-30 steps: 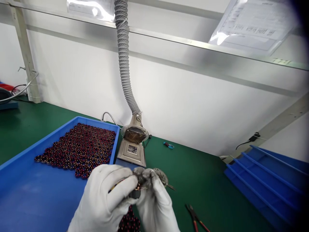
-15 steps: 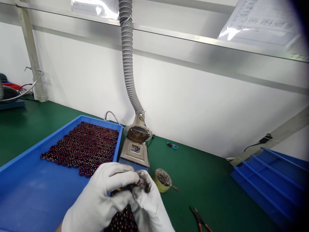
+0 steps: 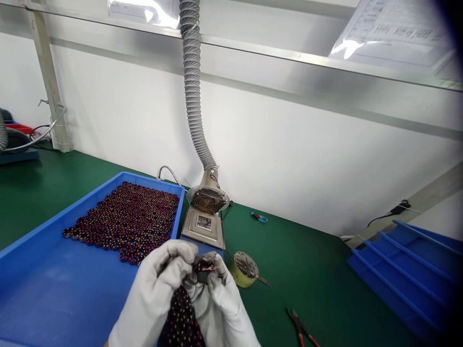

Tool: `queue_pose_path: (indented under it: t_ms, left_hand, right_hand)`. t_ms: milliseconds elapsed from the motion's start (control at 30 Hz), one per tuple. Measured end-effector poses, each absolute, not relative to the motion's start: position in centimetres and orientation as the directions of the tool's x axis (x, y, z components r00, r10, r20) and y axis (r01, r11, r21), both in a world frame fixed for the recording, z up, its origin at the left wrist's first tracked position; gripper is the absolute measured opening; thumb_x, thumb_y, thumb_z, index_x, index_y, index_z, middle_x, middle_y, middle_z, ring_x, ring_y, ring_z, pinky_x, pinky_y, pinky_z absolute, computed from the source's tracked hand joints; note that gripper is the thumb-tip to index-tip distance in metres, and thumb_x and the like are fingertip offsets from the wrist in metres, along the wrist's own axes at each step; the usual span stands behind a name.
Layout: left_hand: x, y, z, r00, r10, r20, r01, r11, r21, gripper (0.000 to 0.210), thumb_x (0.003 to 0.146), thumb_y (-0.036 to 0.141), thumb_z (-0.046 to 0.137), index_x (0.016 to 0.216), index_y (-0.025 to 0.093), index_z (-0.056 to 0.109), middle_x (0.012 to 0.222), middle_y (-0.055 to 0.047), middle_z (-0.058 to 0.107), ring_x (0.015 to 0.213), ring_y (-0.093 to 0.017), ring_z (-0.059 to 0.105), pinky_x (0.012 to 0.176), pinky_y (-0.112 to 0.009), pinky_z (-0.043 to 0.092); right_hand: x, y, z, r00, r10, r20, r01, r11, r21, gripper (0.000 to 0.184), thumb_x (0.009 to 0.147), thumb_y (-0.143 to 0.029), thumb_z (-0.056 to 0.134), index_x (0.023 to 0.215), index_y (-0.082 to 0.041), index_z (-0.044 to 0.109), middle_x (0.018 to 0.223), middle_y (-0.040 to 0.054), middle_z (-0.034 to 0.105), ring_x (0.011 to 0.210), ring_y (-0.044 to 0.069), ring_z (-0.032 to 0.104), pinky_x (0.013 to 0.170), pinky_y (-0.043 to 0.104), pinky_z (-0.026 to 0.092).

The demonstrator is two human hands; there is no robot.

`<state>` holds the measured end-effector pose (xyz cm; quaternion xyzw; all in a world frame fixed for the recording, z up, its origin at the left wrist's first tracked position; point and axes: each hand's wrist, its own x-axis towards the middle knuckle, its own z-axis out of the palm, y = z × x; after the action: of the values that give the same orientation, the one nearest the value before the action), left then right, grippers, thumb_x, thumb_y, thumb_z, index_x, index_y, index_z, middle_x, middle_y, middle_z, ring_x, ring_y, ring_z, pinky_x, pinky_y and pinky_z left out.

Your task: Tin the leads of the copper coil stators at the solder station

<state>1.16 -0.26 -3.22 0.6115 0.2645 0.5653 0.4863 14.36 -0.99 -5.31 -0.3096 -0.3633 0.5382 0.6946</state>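
Note:
Both my hands wear white gloves with grey-stained fingertips. My right hand (image 3: pixel 226 296) is closed on a small dark round part (image 3: pixel 204 275) with copper-coloured wire strands on top, gripping it between thumb and fingers. At the part's left edge, my left hand (image 3: pixel 154 284) has thumb and fingers pinched together; what lies between them is hidden. Beyond my hands stands a metal heating unit (image 3: pixel 202 230) with a square opening of silvery material. To the right is a yellowish cup (image 3: pixel 243 278) of dark, grainy contents with a flat metal stick resting in it.
A blue tray (image 3: pixel 65 289) on the left holds many small ringed parts (image 3: pixel 133 217) packed together. An exhaust hose (image 3: pixel 193 96) drops to a round hood (image 3: pixel 208 197) behind the heating unit. Red-handled pliers (image 3: pixel 299 327), small blue snips (image 3: pixel 259 218) and blue stacked trays (image 3: pixel 401 274) are rightward.
My left hand has drawn back a little and its fingers have closed into a pinch. The dark part with its copper strands now shows more plainly in my right hand.

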Motion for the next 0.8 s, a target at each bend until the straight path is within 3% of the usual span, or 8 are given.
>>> queue_pose_path:
  t_ms: [133, 233, 333, 433, 600, 800]
  left_hand:
    - [0.6, -0.2, -2.6, 0.238, 0.860, 0.450, -0.032, -0.456, 0.889, 0.019, 0.078, 0.022, 0.056, 0.095, 0.029, 0.060, 0.101, 0.001, 0.065, 0.095, -0.017, 0.060, 0.084, -0.026, 0.049]
    - [0.4, -0.1, -2.3, 0.329, 0.764, 0.555, 0.070, -0.606, 0.792, 0.021, 0.077, 0.016, 0.055, 0.091, 0.029, 0.065, 0.095, 0.001, 0.067, 0.087, -0.016, 0.063, 0.080, -0.026, 0.051]
    - [0.6, 0.0, -2.5, 0.303, 0.709, 0.637, 0.114, -0.690, 0.714, 0.023, 0.077, 0.012, 0.051, 0.087, 0.027, 0.065, 0.090, 0.000, 0.068, 0.084, -0.016, 0.062, 0.077, -0.028, 0.051]
    - [1.0, 0.0, -2.9, 0.277, 0.755, 0.595, 0.085, -0.636, 0.767, 0.019, 0.079, 0.014, 0.049, 0.082, 0.026, 0.063, 0.089, 0.000, 0.067, 0.085, -0.016, 0.061, 0.078, -0.028, 0.050]
    - [1.1, 0.3, -3.4, 0.207, 0.872, 0.443, -0.213, -0.401, 0.891, 0.011, 0.079, 0.023, 0.051, 0.080, 0.021, 0.061, 0.080, -0.003, 0.067, 0.080, -0.018, 0.063, 0.068, -0.026, 0.052]
    - [1.1, 0.7, -2.8, 0.207, 0.886, 0.414, -0.093, -0.404, 0.910, 0.018, 0.067, 0.027, 0.065, 0.080, 0.016, 0.068, 0.080, -0.009, 0.069, 0.078, -0.024, 0.063, 0.068, -0.032, 0.053]
  right_hand:
    - [15.0, -1.6, -4.9, 0.130, 0.981, 0.146, -0.511, 0.192, -0.838, 0.022, 0.052, -0.027, 0.080, 0.067, -0.023, 0.064, 0.065, 0.0013, 0.068, 0.059, 0.018, 0.063, 0.053, 0.030, 0.054]
    - [14.9, -1.8, -5.6, 0.138, 0.984, 0.111, -0.521, 0.168, -0.837, 0.015, 0.059, -0.026, 0.076, 0.066, -0.022, 0.063, 0.065, 0.0012, 0.067, 0.059, 0.017, 0.063, 0.051, 0.028, 0.053]
    - [14.6, -1.7, -6.2, 0.210, 0.969, 0.133, -0.484, 0.221, -0.847, 0.017, 0.058, -0.021, 0.076, 0.067, -0.022, 0.062, 0.068, 0.0005, 0.067, 0.063, 0.017, 0.064, 0.056, 0.028, 0.054]
    - [14.3, -1.5, -6.3, 0.206, 0.966, 0.157, -0.462, 0.237, -0.855, 0.017, 0.059, -0.022, 0.076, 0.070, -0.023, 0.062, 0.070, 0.0002, 0.067, 0.064, 0.017, 0.064, 0.058, 0.028, 0.054]
    - [14.1, -1.6, -5.5, 0.120, 0.984, 0.132, -0.552, 0.176, -0.815, 0.019, 0.061, -0.039, 0.073, 0.065, -0.024, 0.063, 0.063, 0.0005, 0.067, 0.058, 0.018, 0.063, 0.051, 0.030, 0.053]
    - [13.3, -3.9, -4.9, 0.164, 0.980, 0.114, -0.574, 0.189, -0.797, 0.030, 0.066, -0.039, 0.071, 0.091, -0.025, 0.067, 0.086, 0.0035, 0.070, 0.071, 0.018, 0.065, 0.070, 0.035, 0.053]
